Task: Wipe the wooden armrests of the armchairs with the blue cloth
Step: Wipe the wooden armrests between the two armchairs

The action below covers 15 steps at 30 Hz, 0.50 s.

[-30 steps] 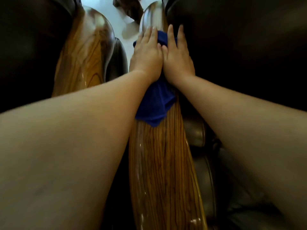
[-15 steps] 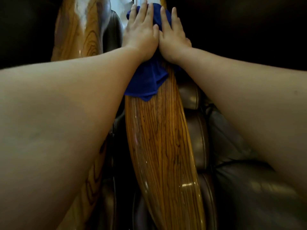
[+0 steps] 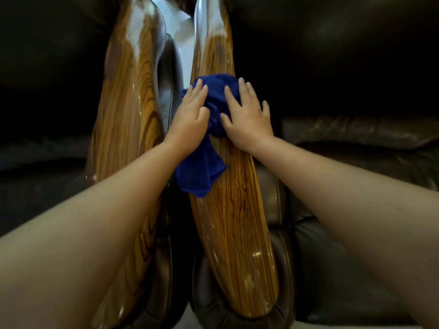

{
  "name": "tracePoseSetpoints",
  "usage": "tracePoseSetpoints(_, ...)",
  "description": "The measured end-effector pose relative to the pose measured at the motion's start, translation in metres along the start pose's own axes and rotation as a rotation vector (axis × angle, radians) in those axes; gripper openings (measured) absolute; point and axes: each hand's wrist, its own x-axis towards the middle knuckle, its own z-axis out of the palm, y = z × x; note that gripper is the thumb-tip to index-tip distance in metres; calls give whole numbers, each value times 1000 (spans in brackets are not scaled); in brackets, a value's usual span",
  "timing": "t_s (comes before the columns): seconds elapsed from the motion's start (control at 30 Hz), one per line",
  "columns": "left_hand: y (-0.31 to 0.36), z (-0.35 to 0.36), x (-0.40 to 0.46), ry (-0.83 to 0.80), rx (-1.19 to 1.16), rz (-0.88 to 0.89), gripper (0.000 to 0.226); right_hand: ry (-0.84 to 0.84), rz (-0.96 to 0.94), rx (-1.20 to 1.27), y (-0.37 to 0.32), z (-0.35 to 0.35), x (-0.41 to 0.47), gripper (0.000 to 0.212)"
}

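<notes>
Head view shows the blue cloth (image 3: 215, 129) lying on the top of the right wooden armrest (image 3: 234, 224), about in the middle of its length. Both hands press on the cloth from above. The left hand (image 3: 190, 117) lies flat on the left part of the cloth, fingers stretched and close together, the thumb against a fold. The right hand (image 3: 247, 117) lies flat on the right part, fingers a little spread, and its outer edge reaches over the armrest's right side. Neither hand is closed around the cloth; the palms only push it down on the wood.

The cloth is dark blue, soft and crumpled. It is bunched between the two hands, and one loose corner hangs toward the camera, over the left edge of the armrest.

This armrest is long, glossy, with dark stripes in a golden-brown grain, and light reflects on it. Just beside it, to the left, stands the left wooden armrest (image 3: 128, 119) of another chair, with the same shiny grain, partly hidden by the left forearm. Dark leather cushions (image 3: 356, 143) surround both armrests. Between the far ends of the armrests a pale floor (image 3: 184, 34) is visible.
</notes>
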Motion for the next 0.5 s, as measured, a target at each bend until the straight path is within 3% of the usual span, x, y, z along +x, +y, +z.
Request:
tracePoseSetpoints(0.1, 2, -18, -8, 144, 127, 12, 42, 119, -87, 60, 4, -13, -12, 44)
tracePoseSetpoints(0.2, 3, -24, -13, 103, 260, -18, 40, 70, -113, 95, 5, -22, -13, 35)
tracePoseSetpoints(0.5, 14, -17, -42, 125, 330, 10, 25, 68, -161, 33, 8, -22, -36, 15)
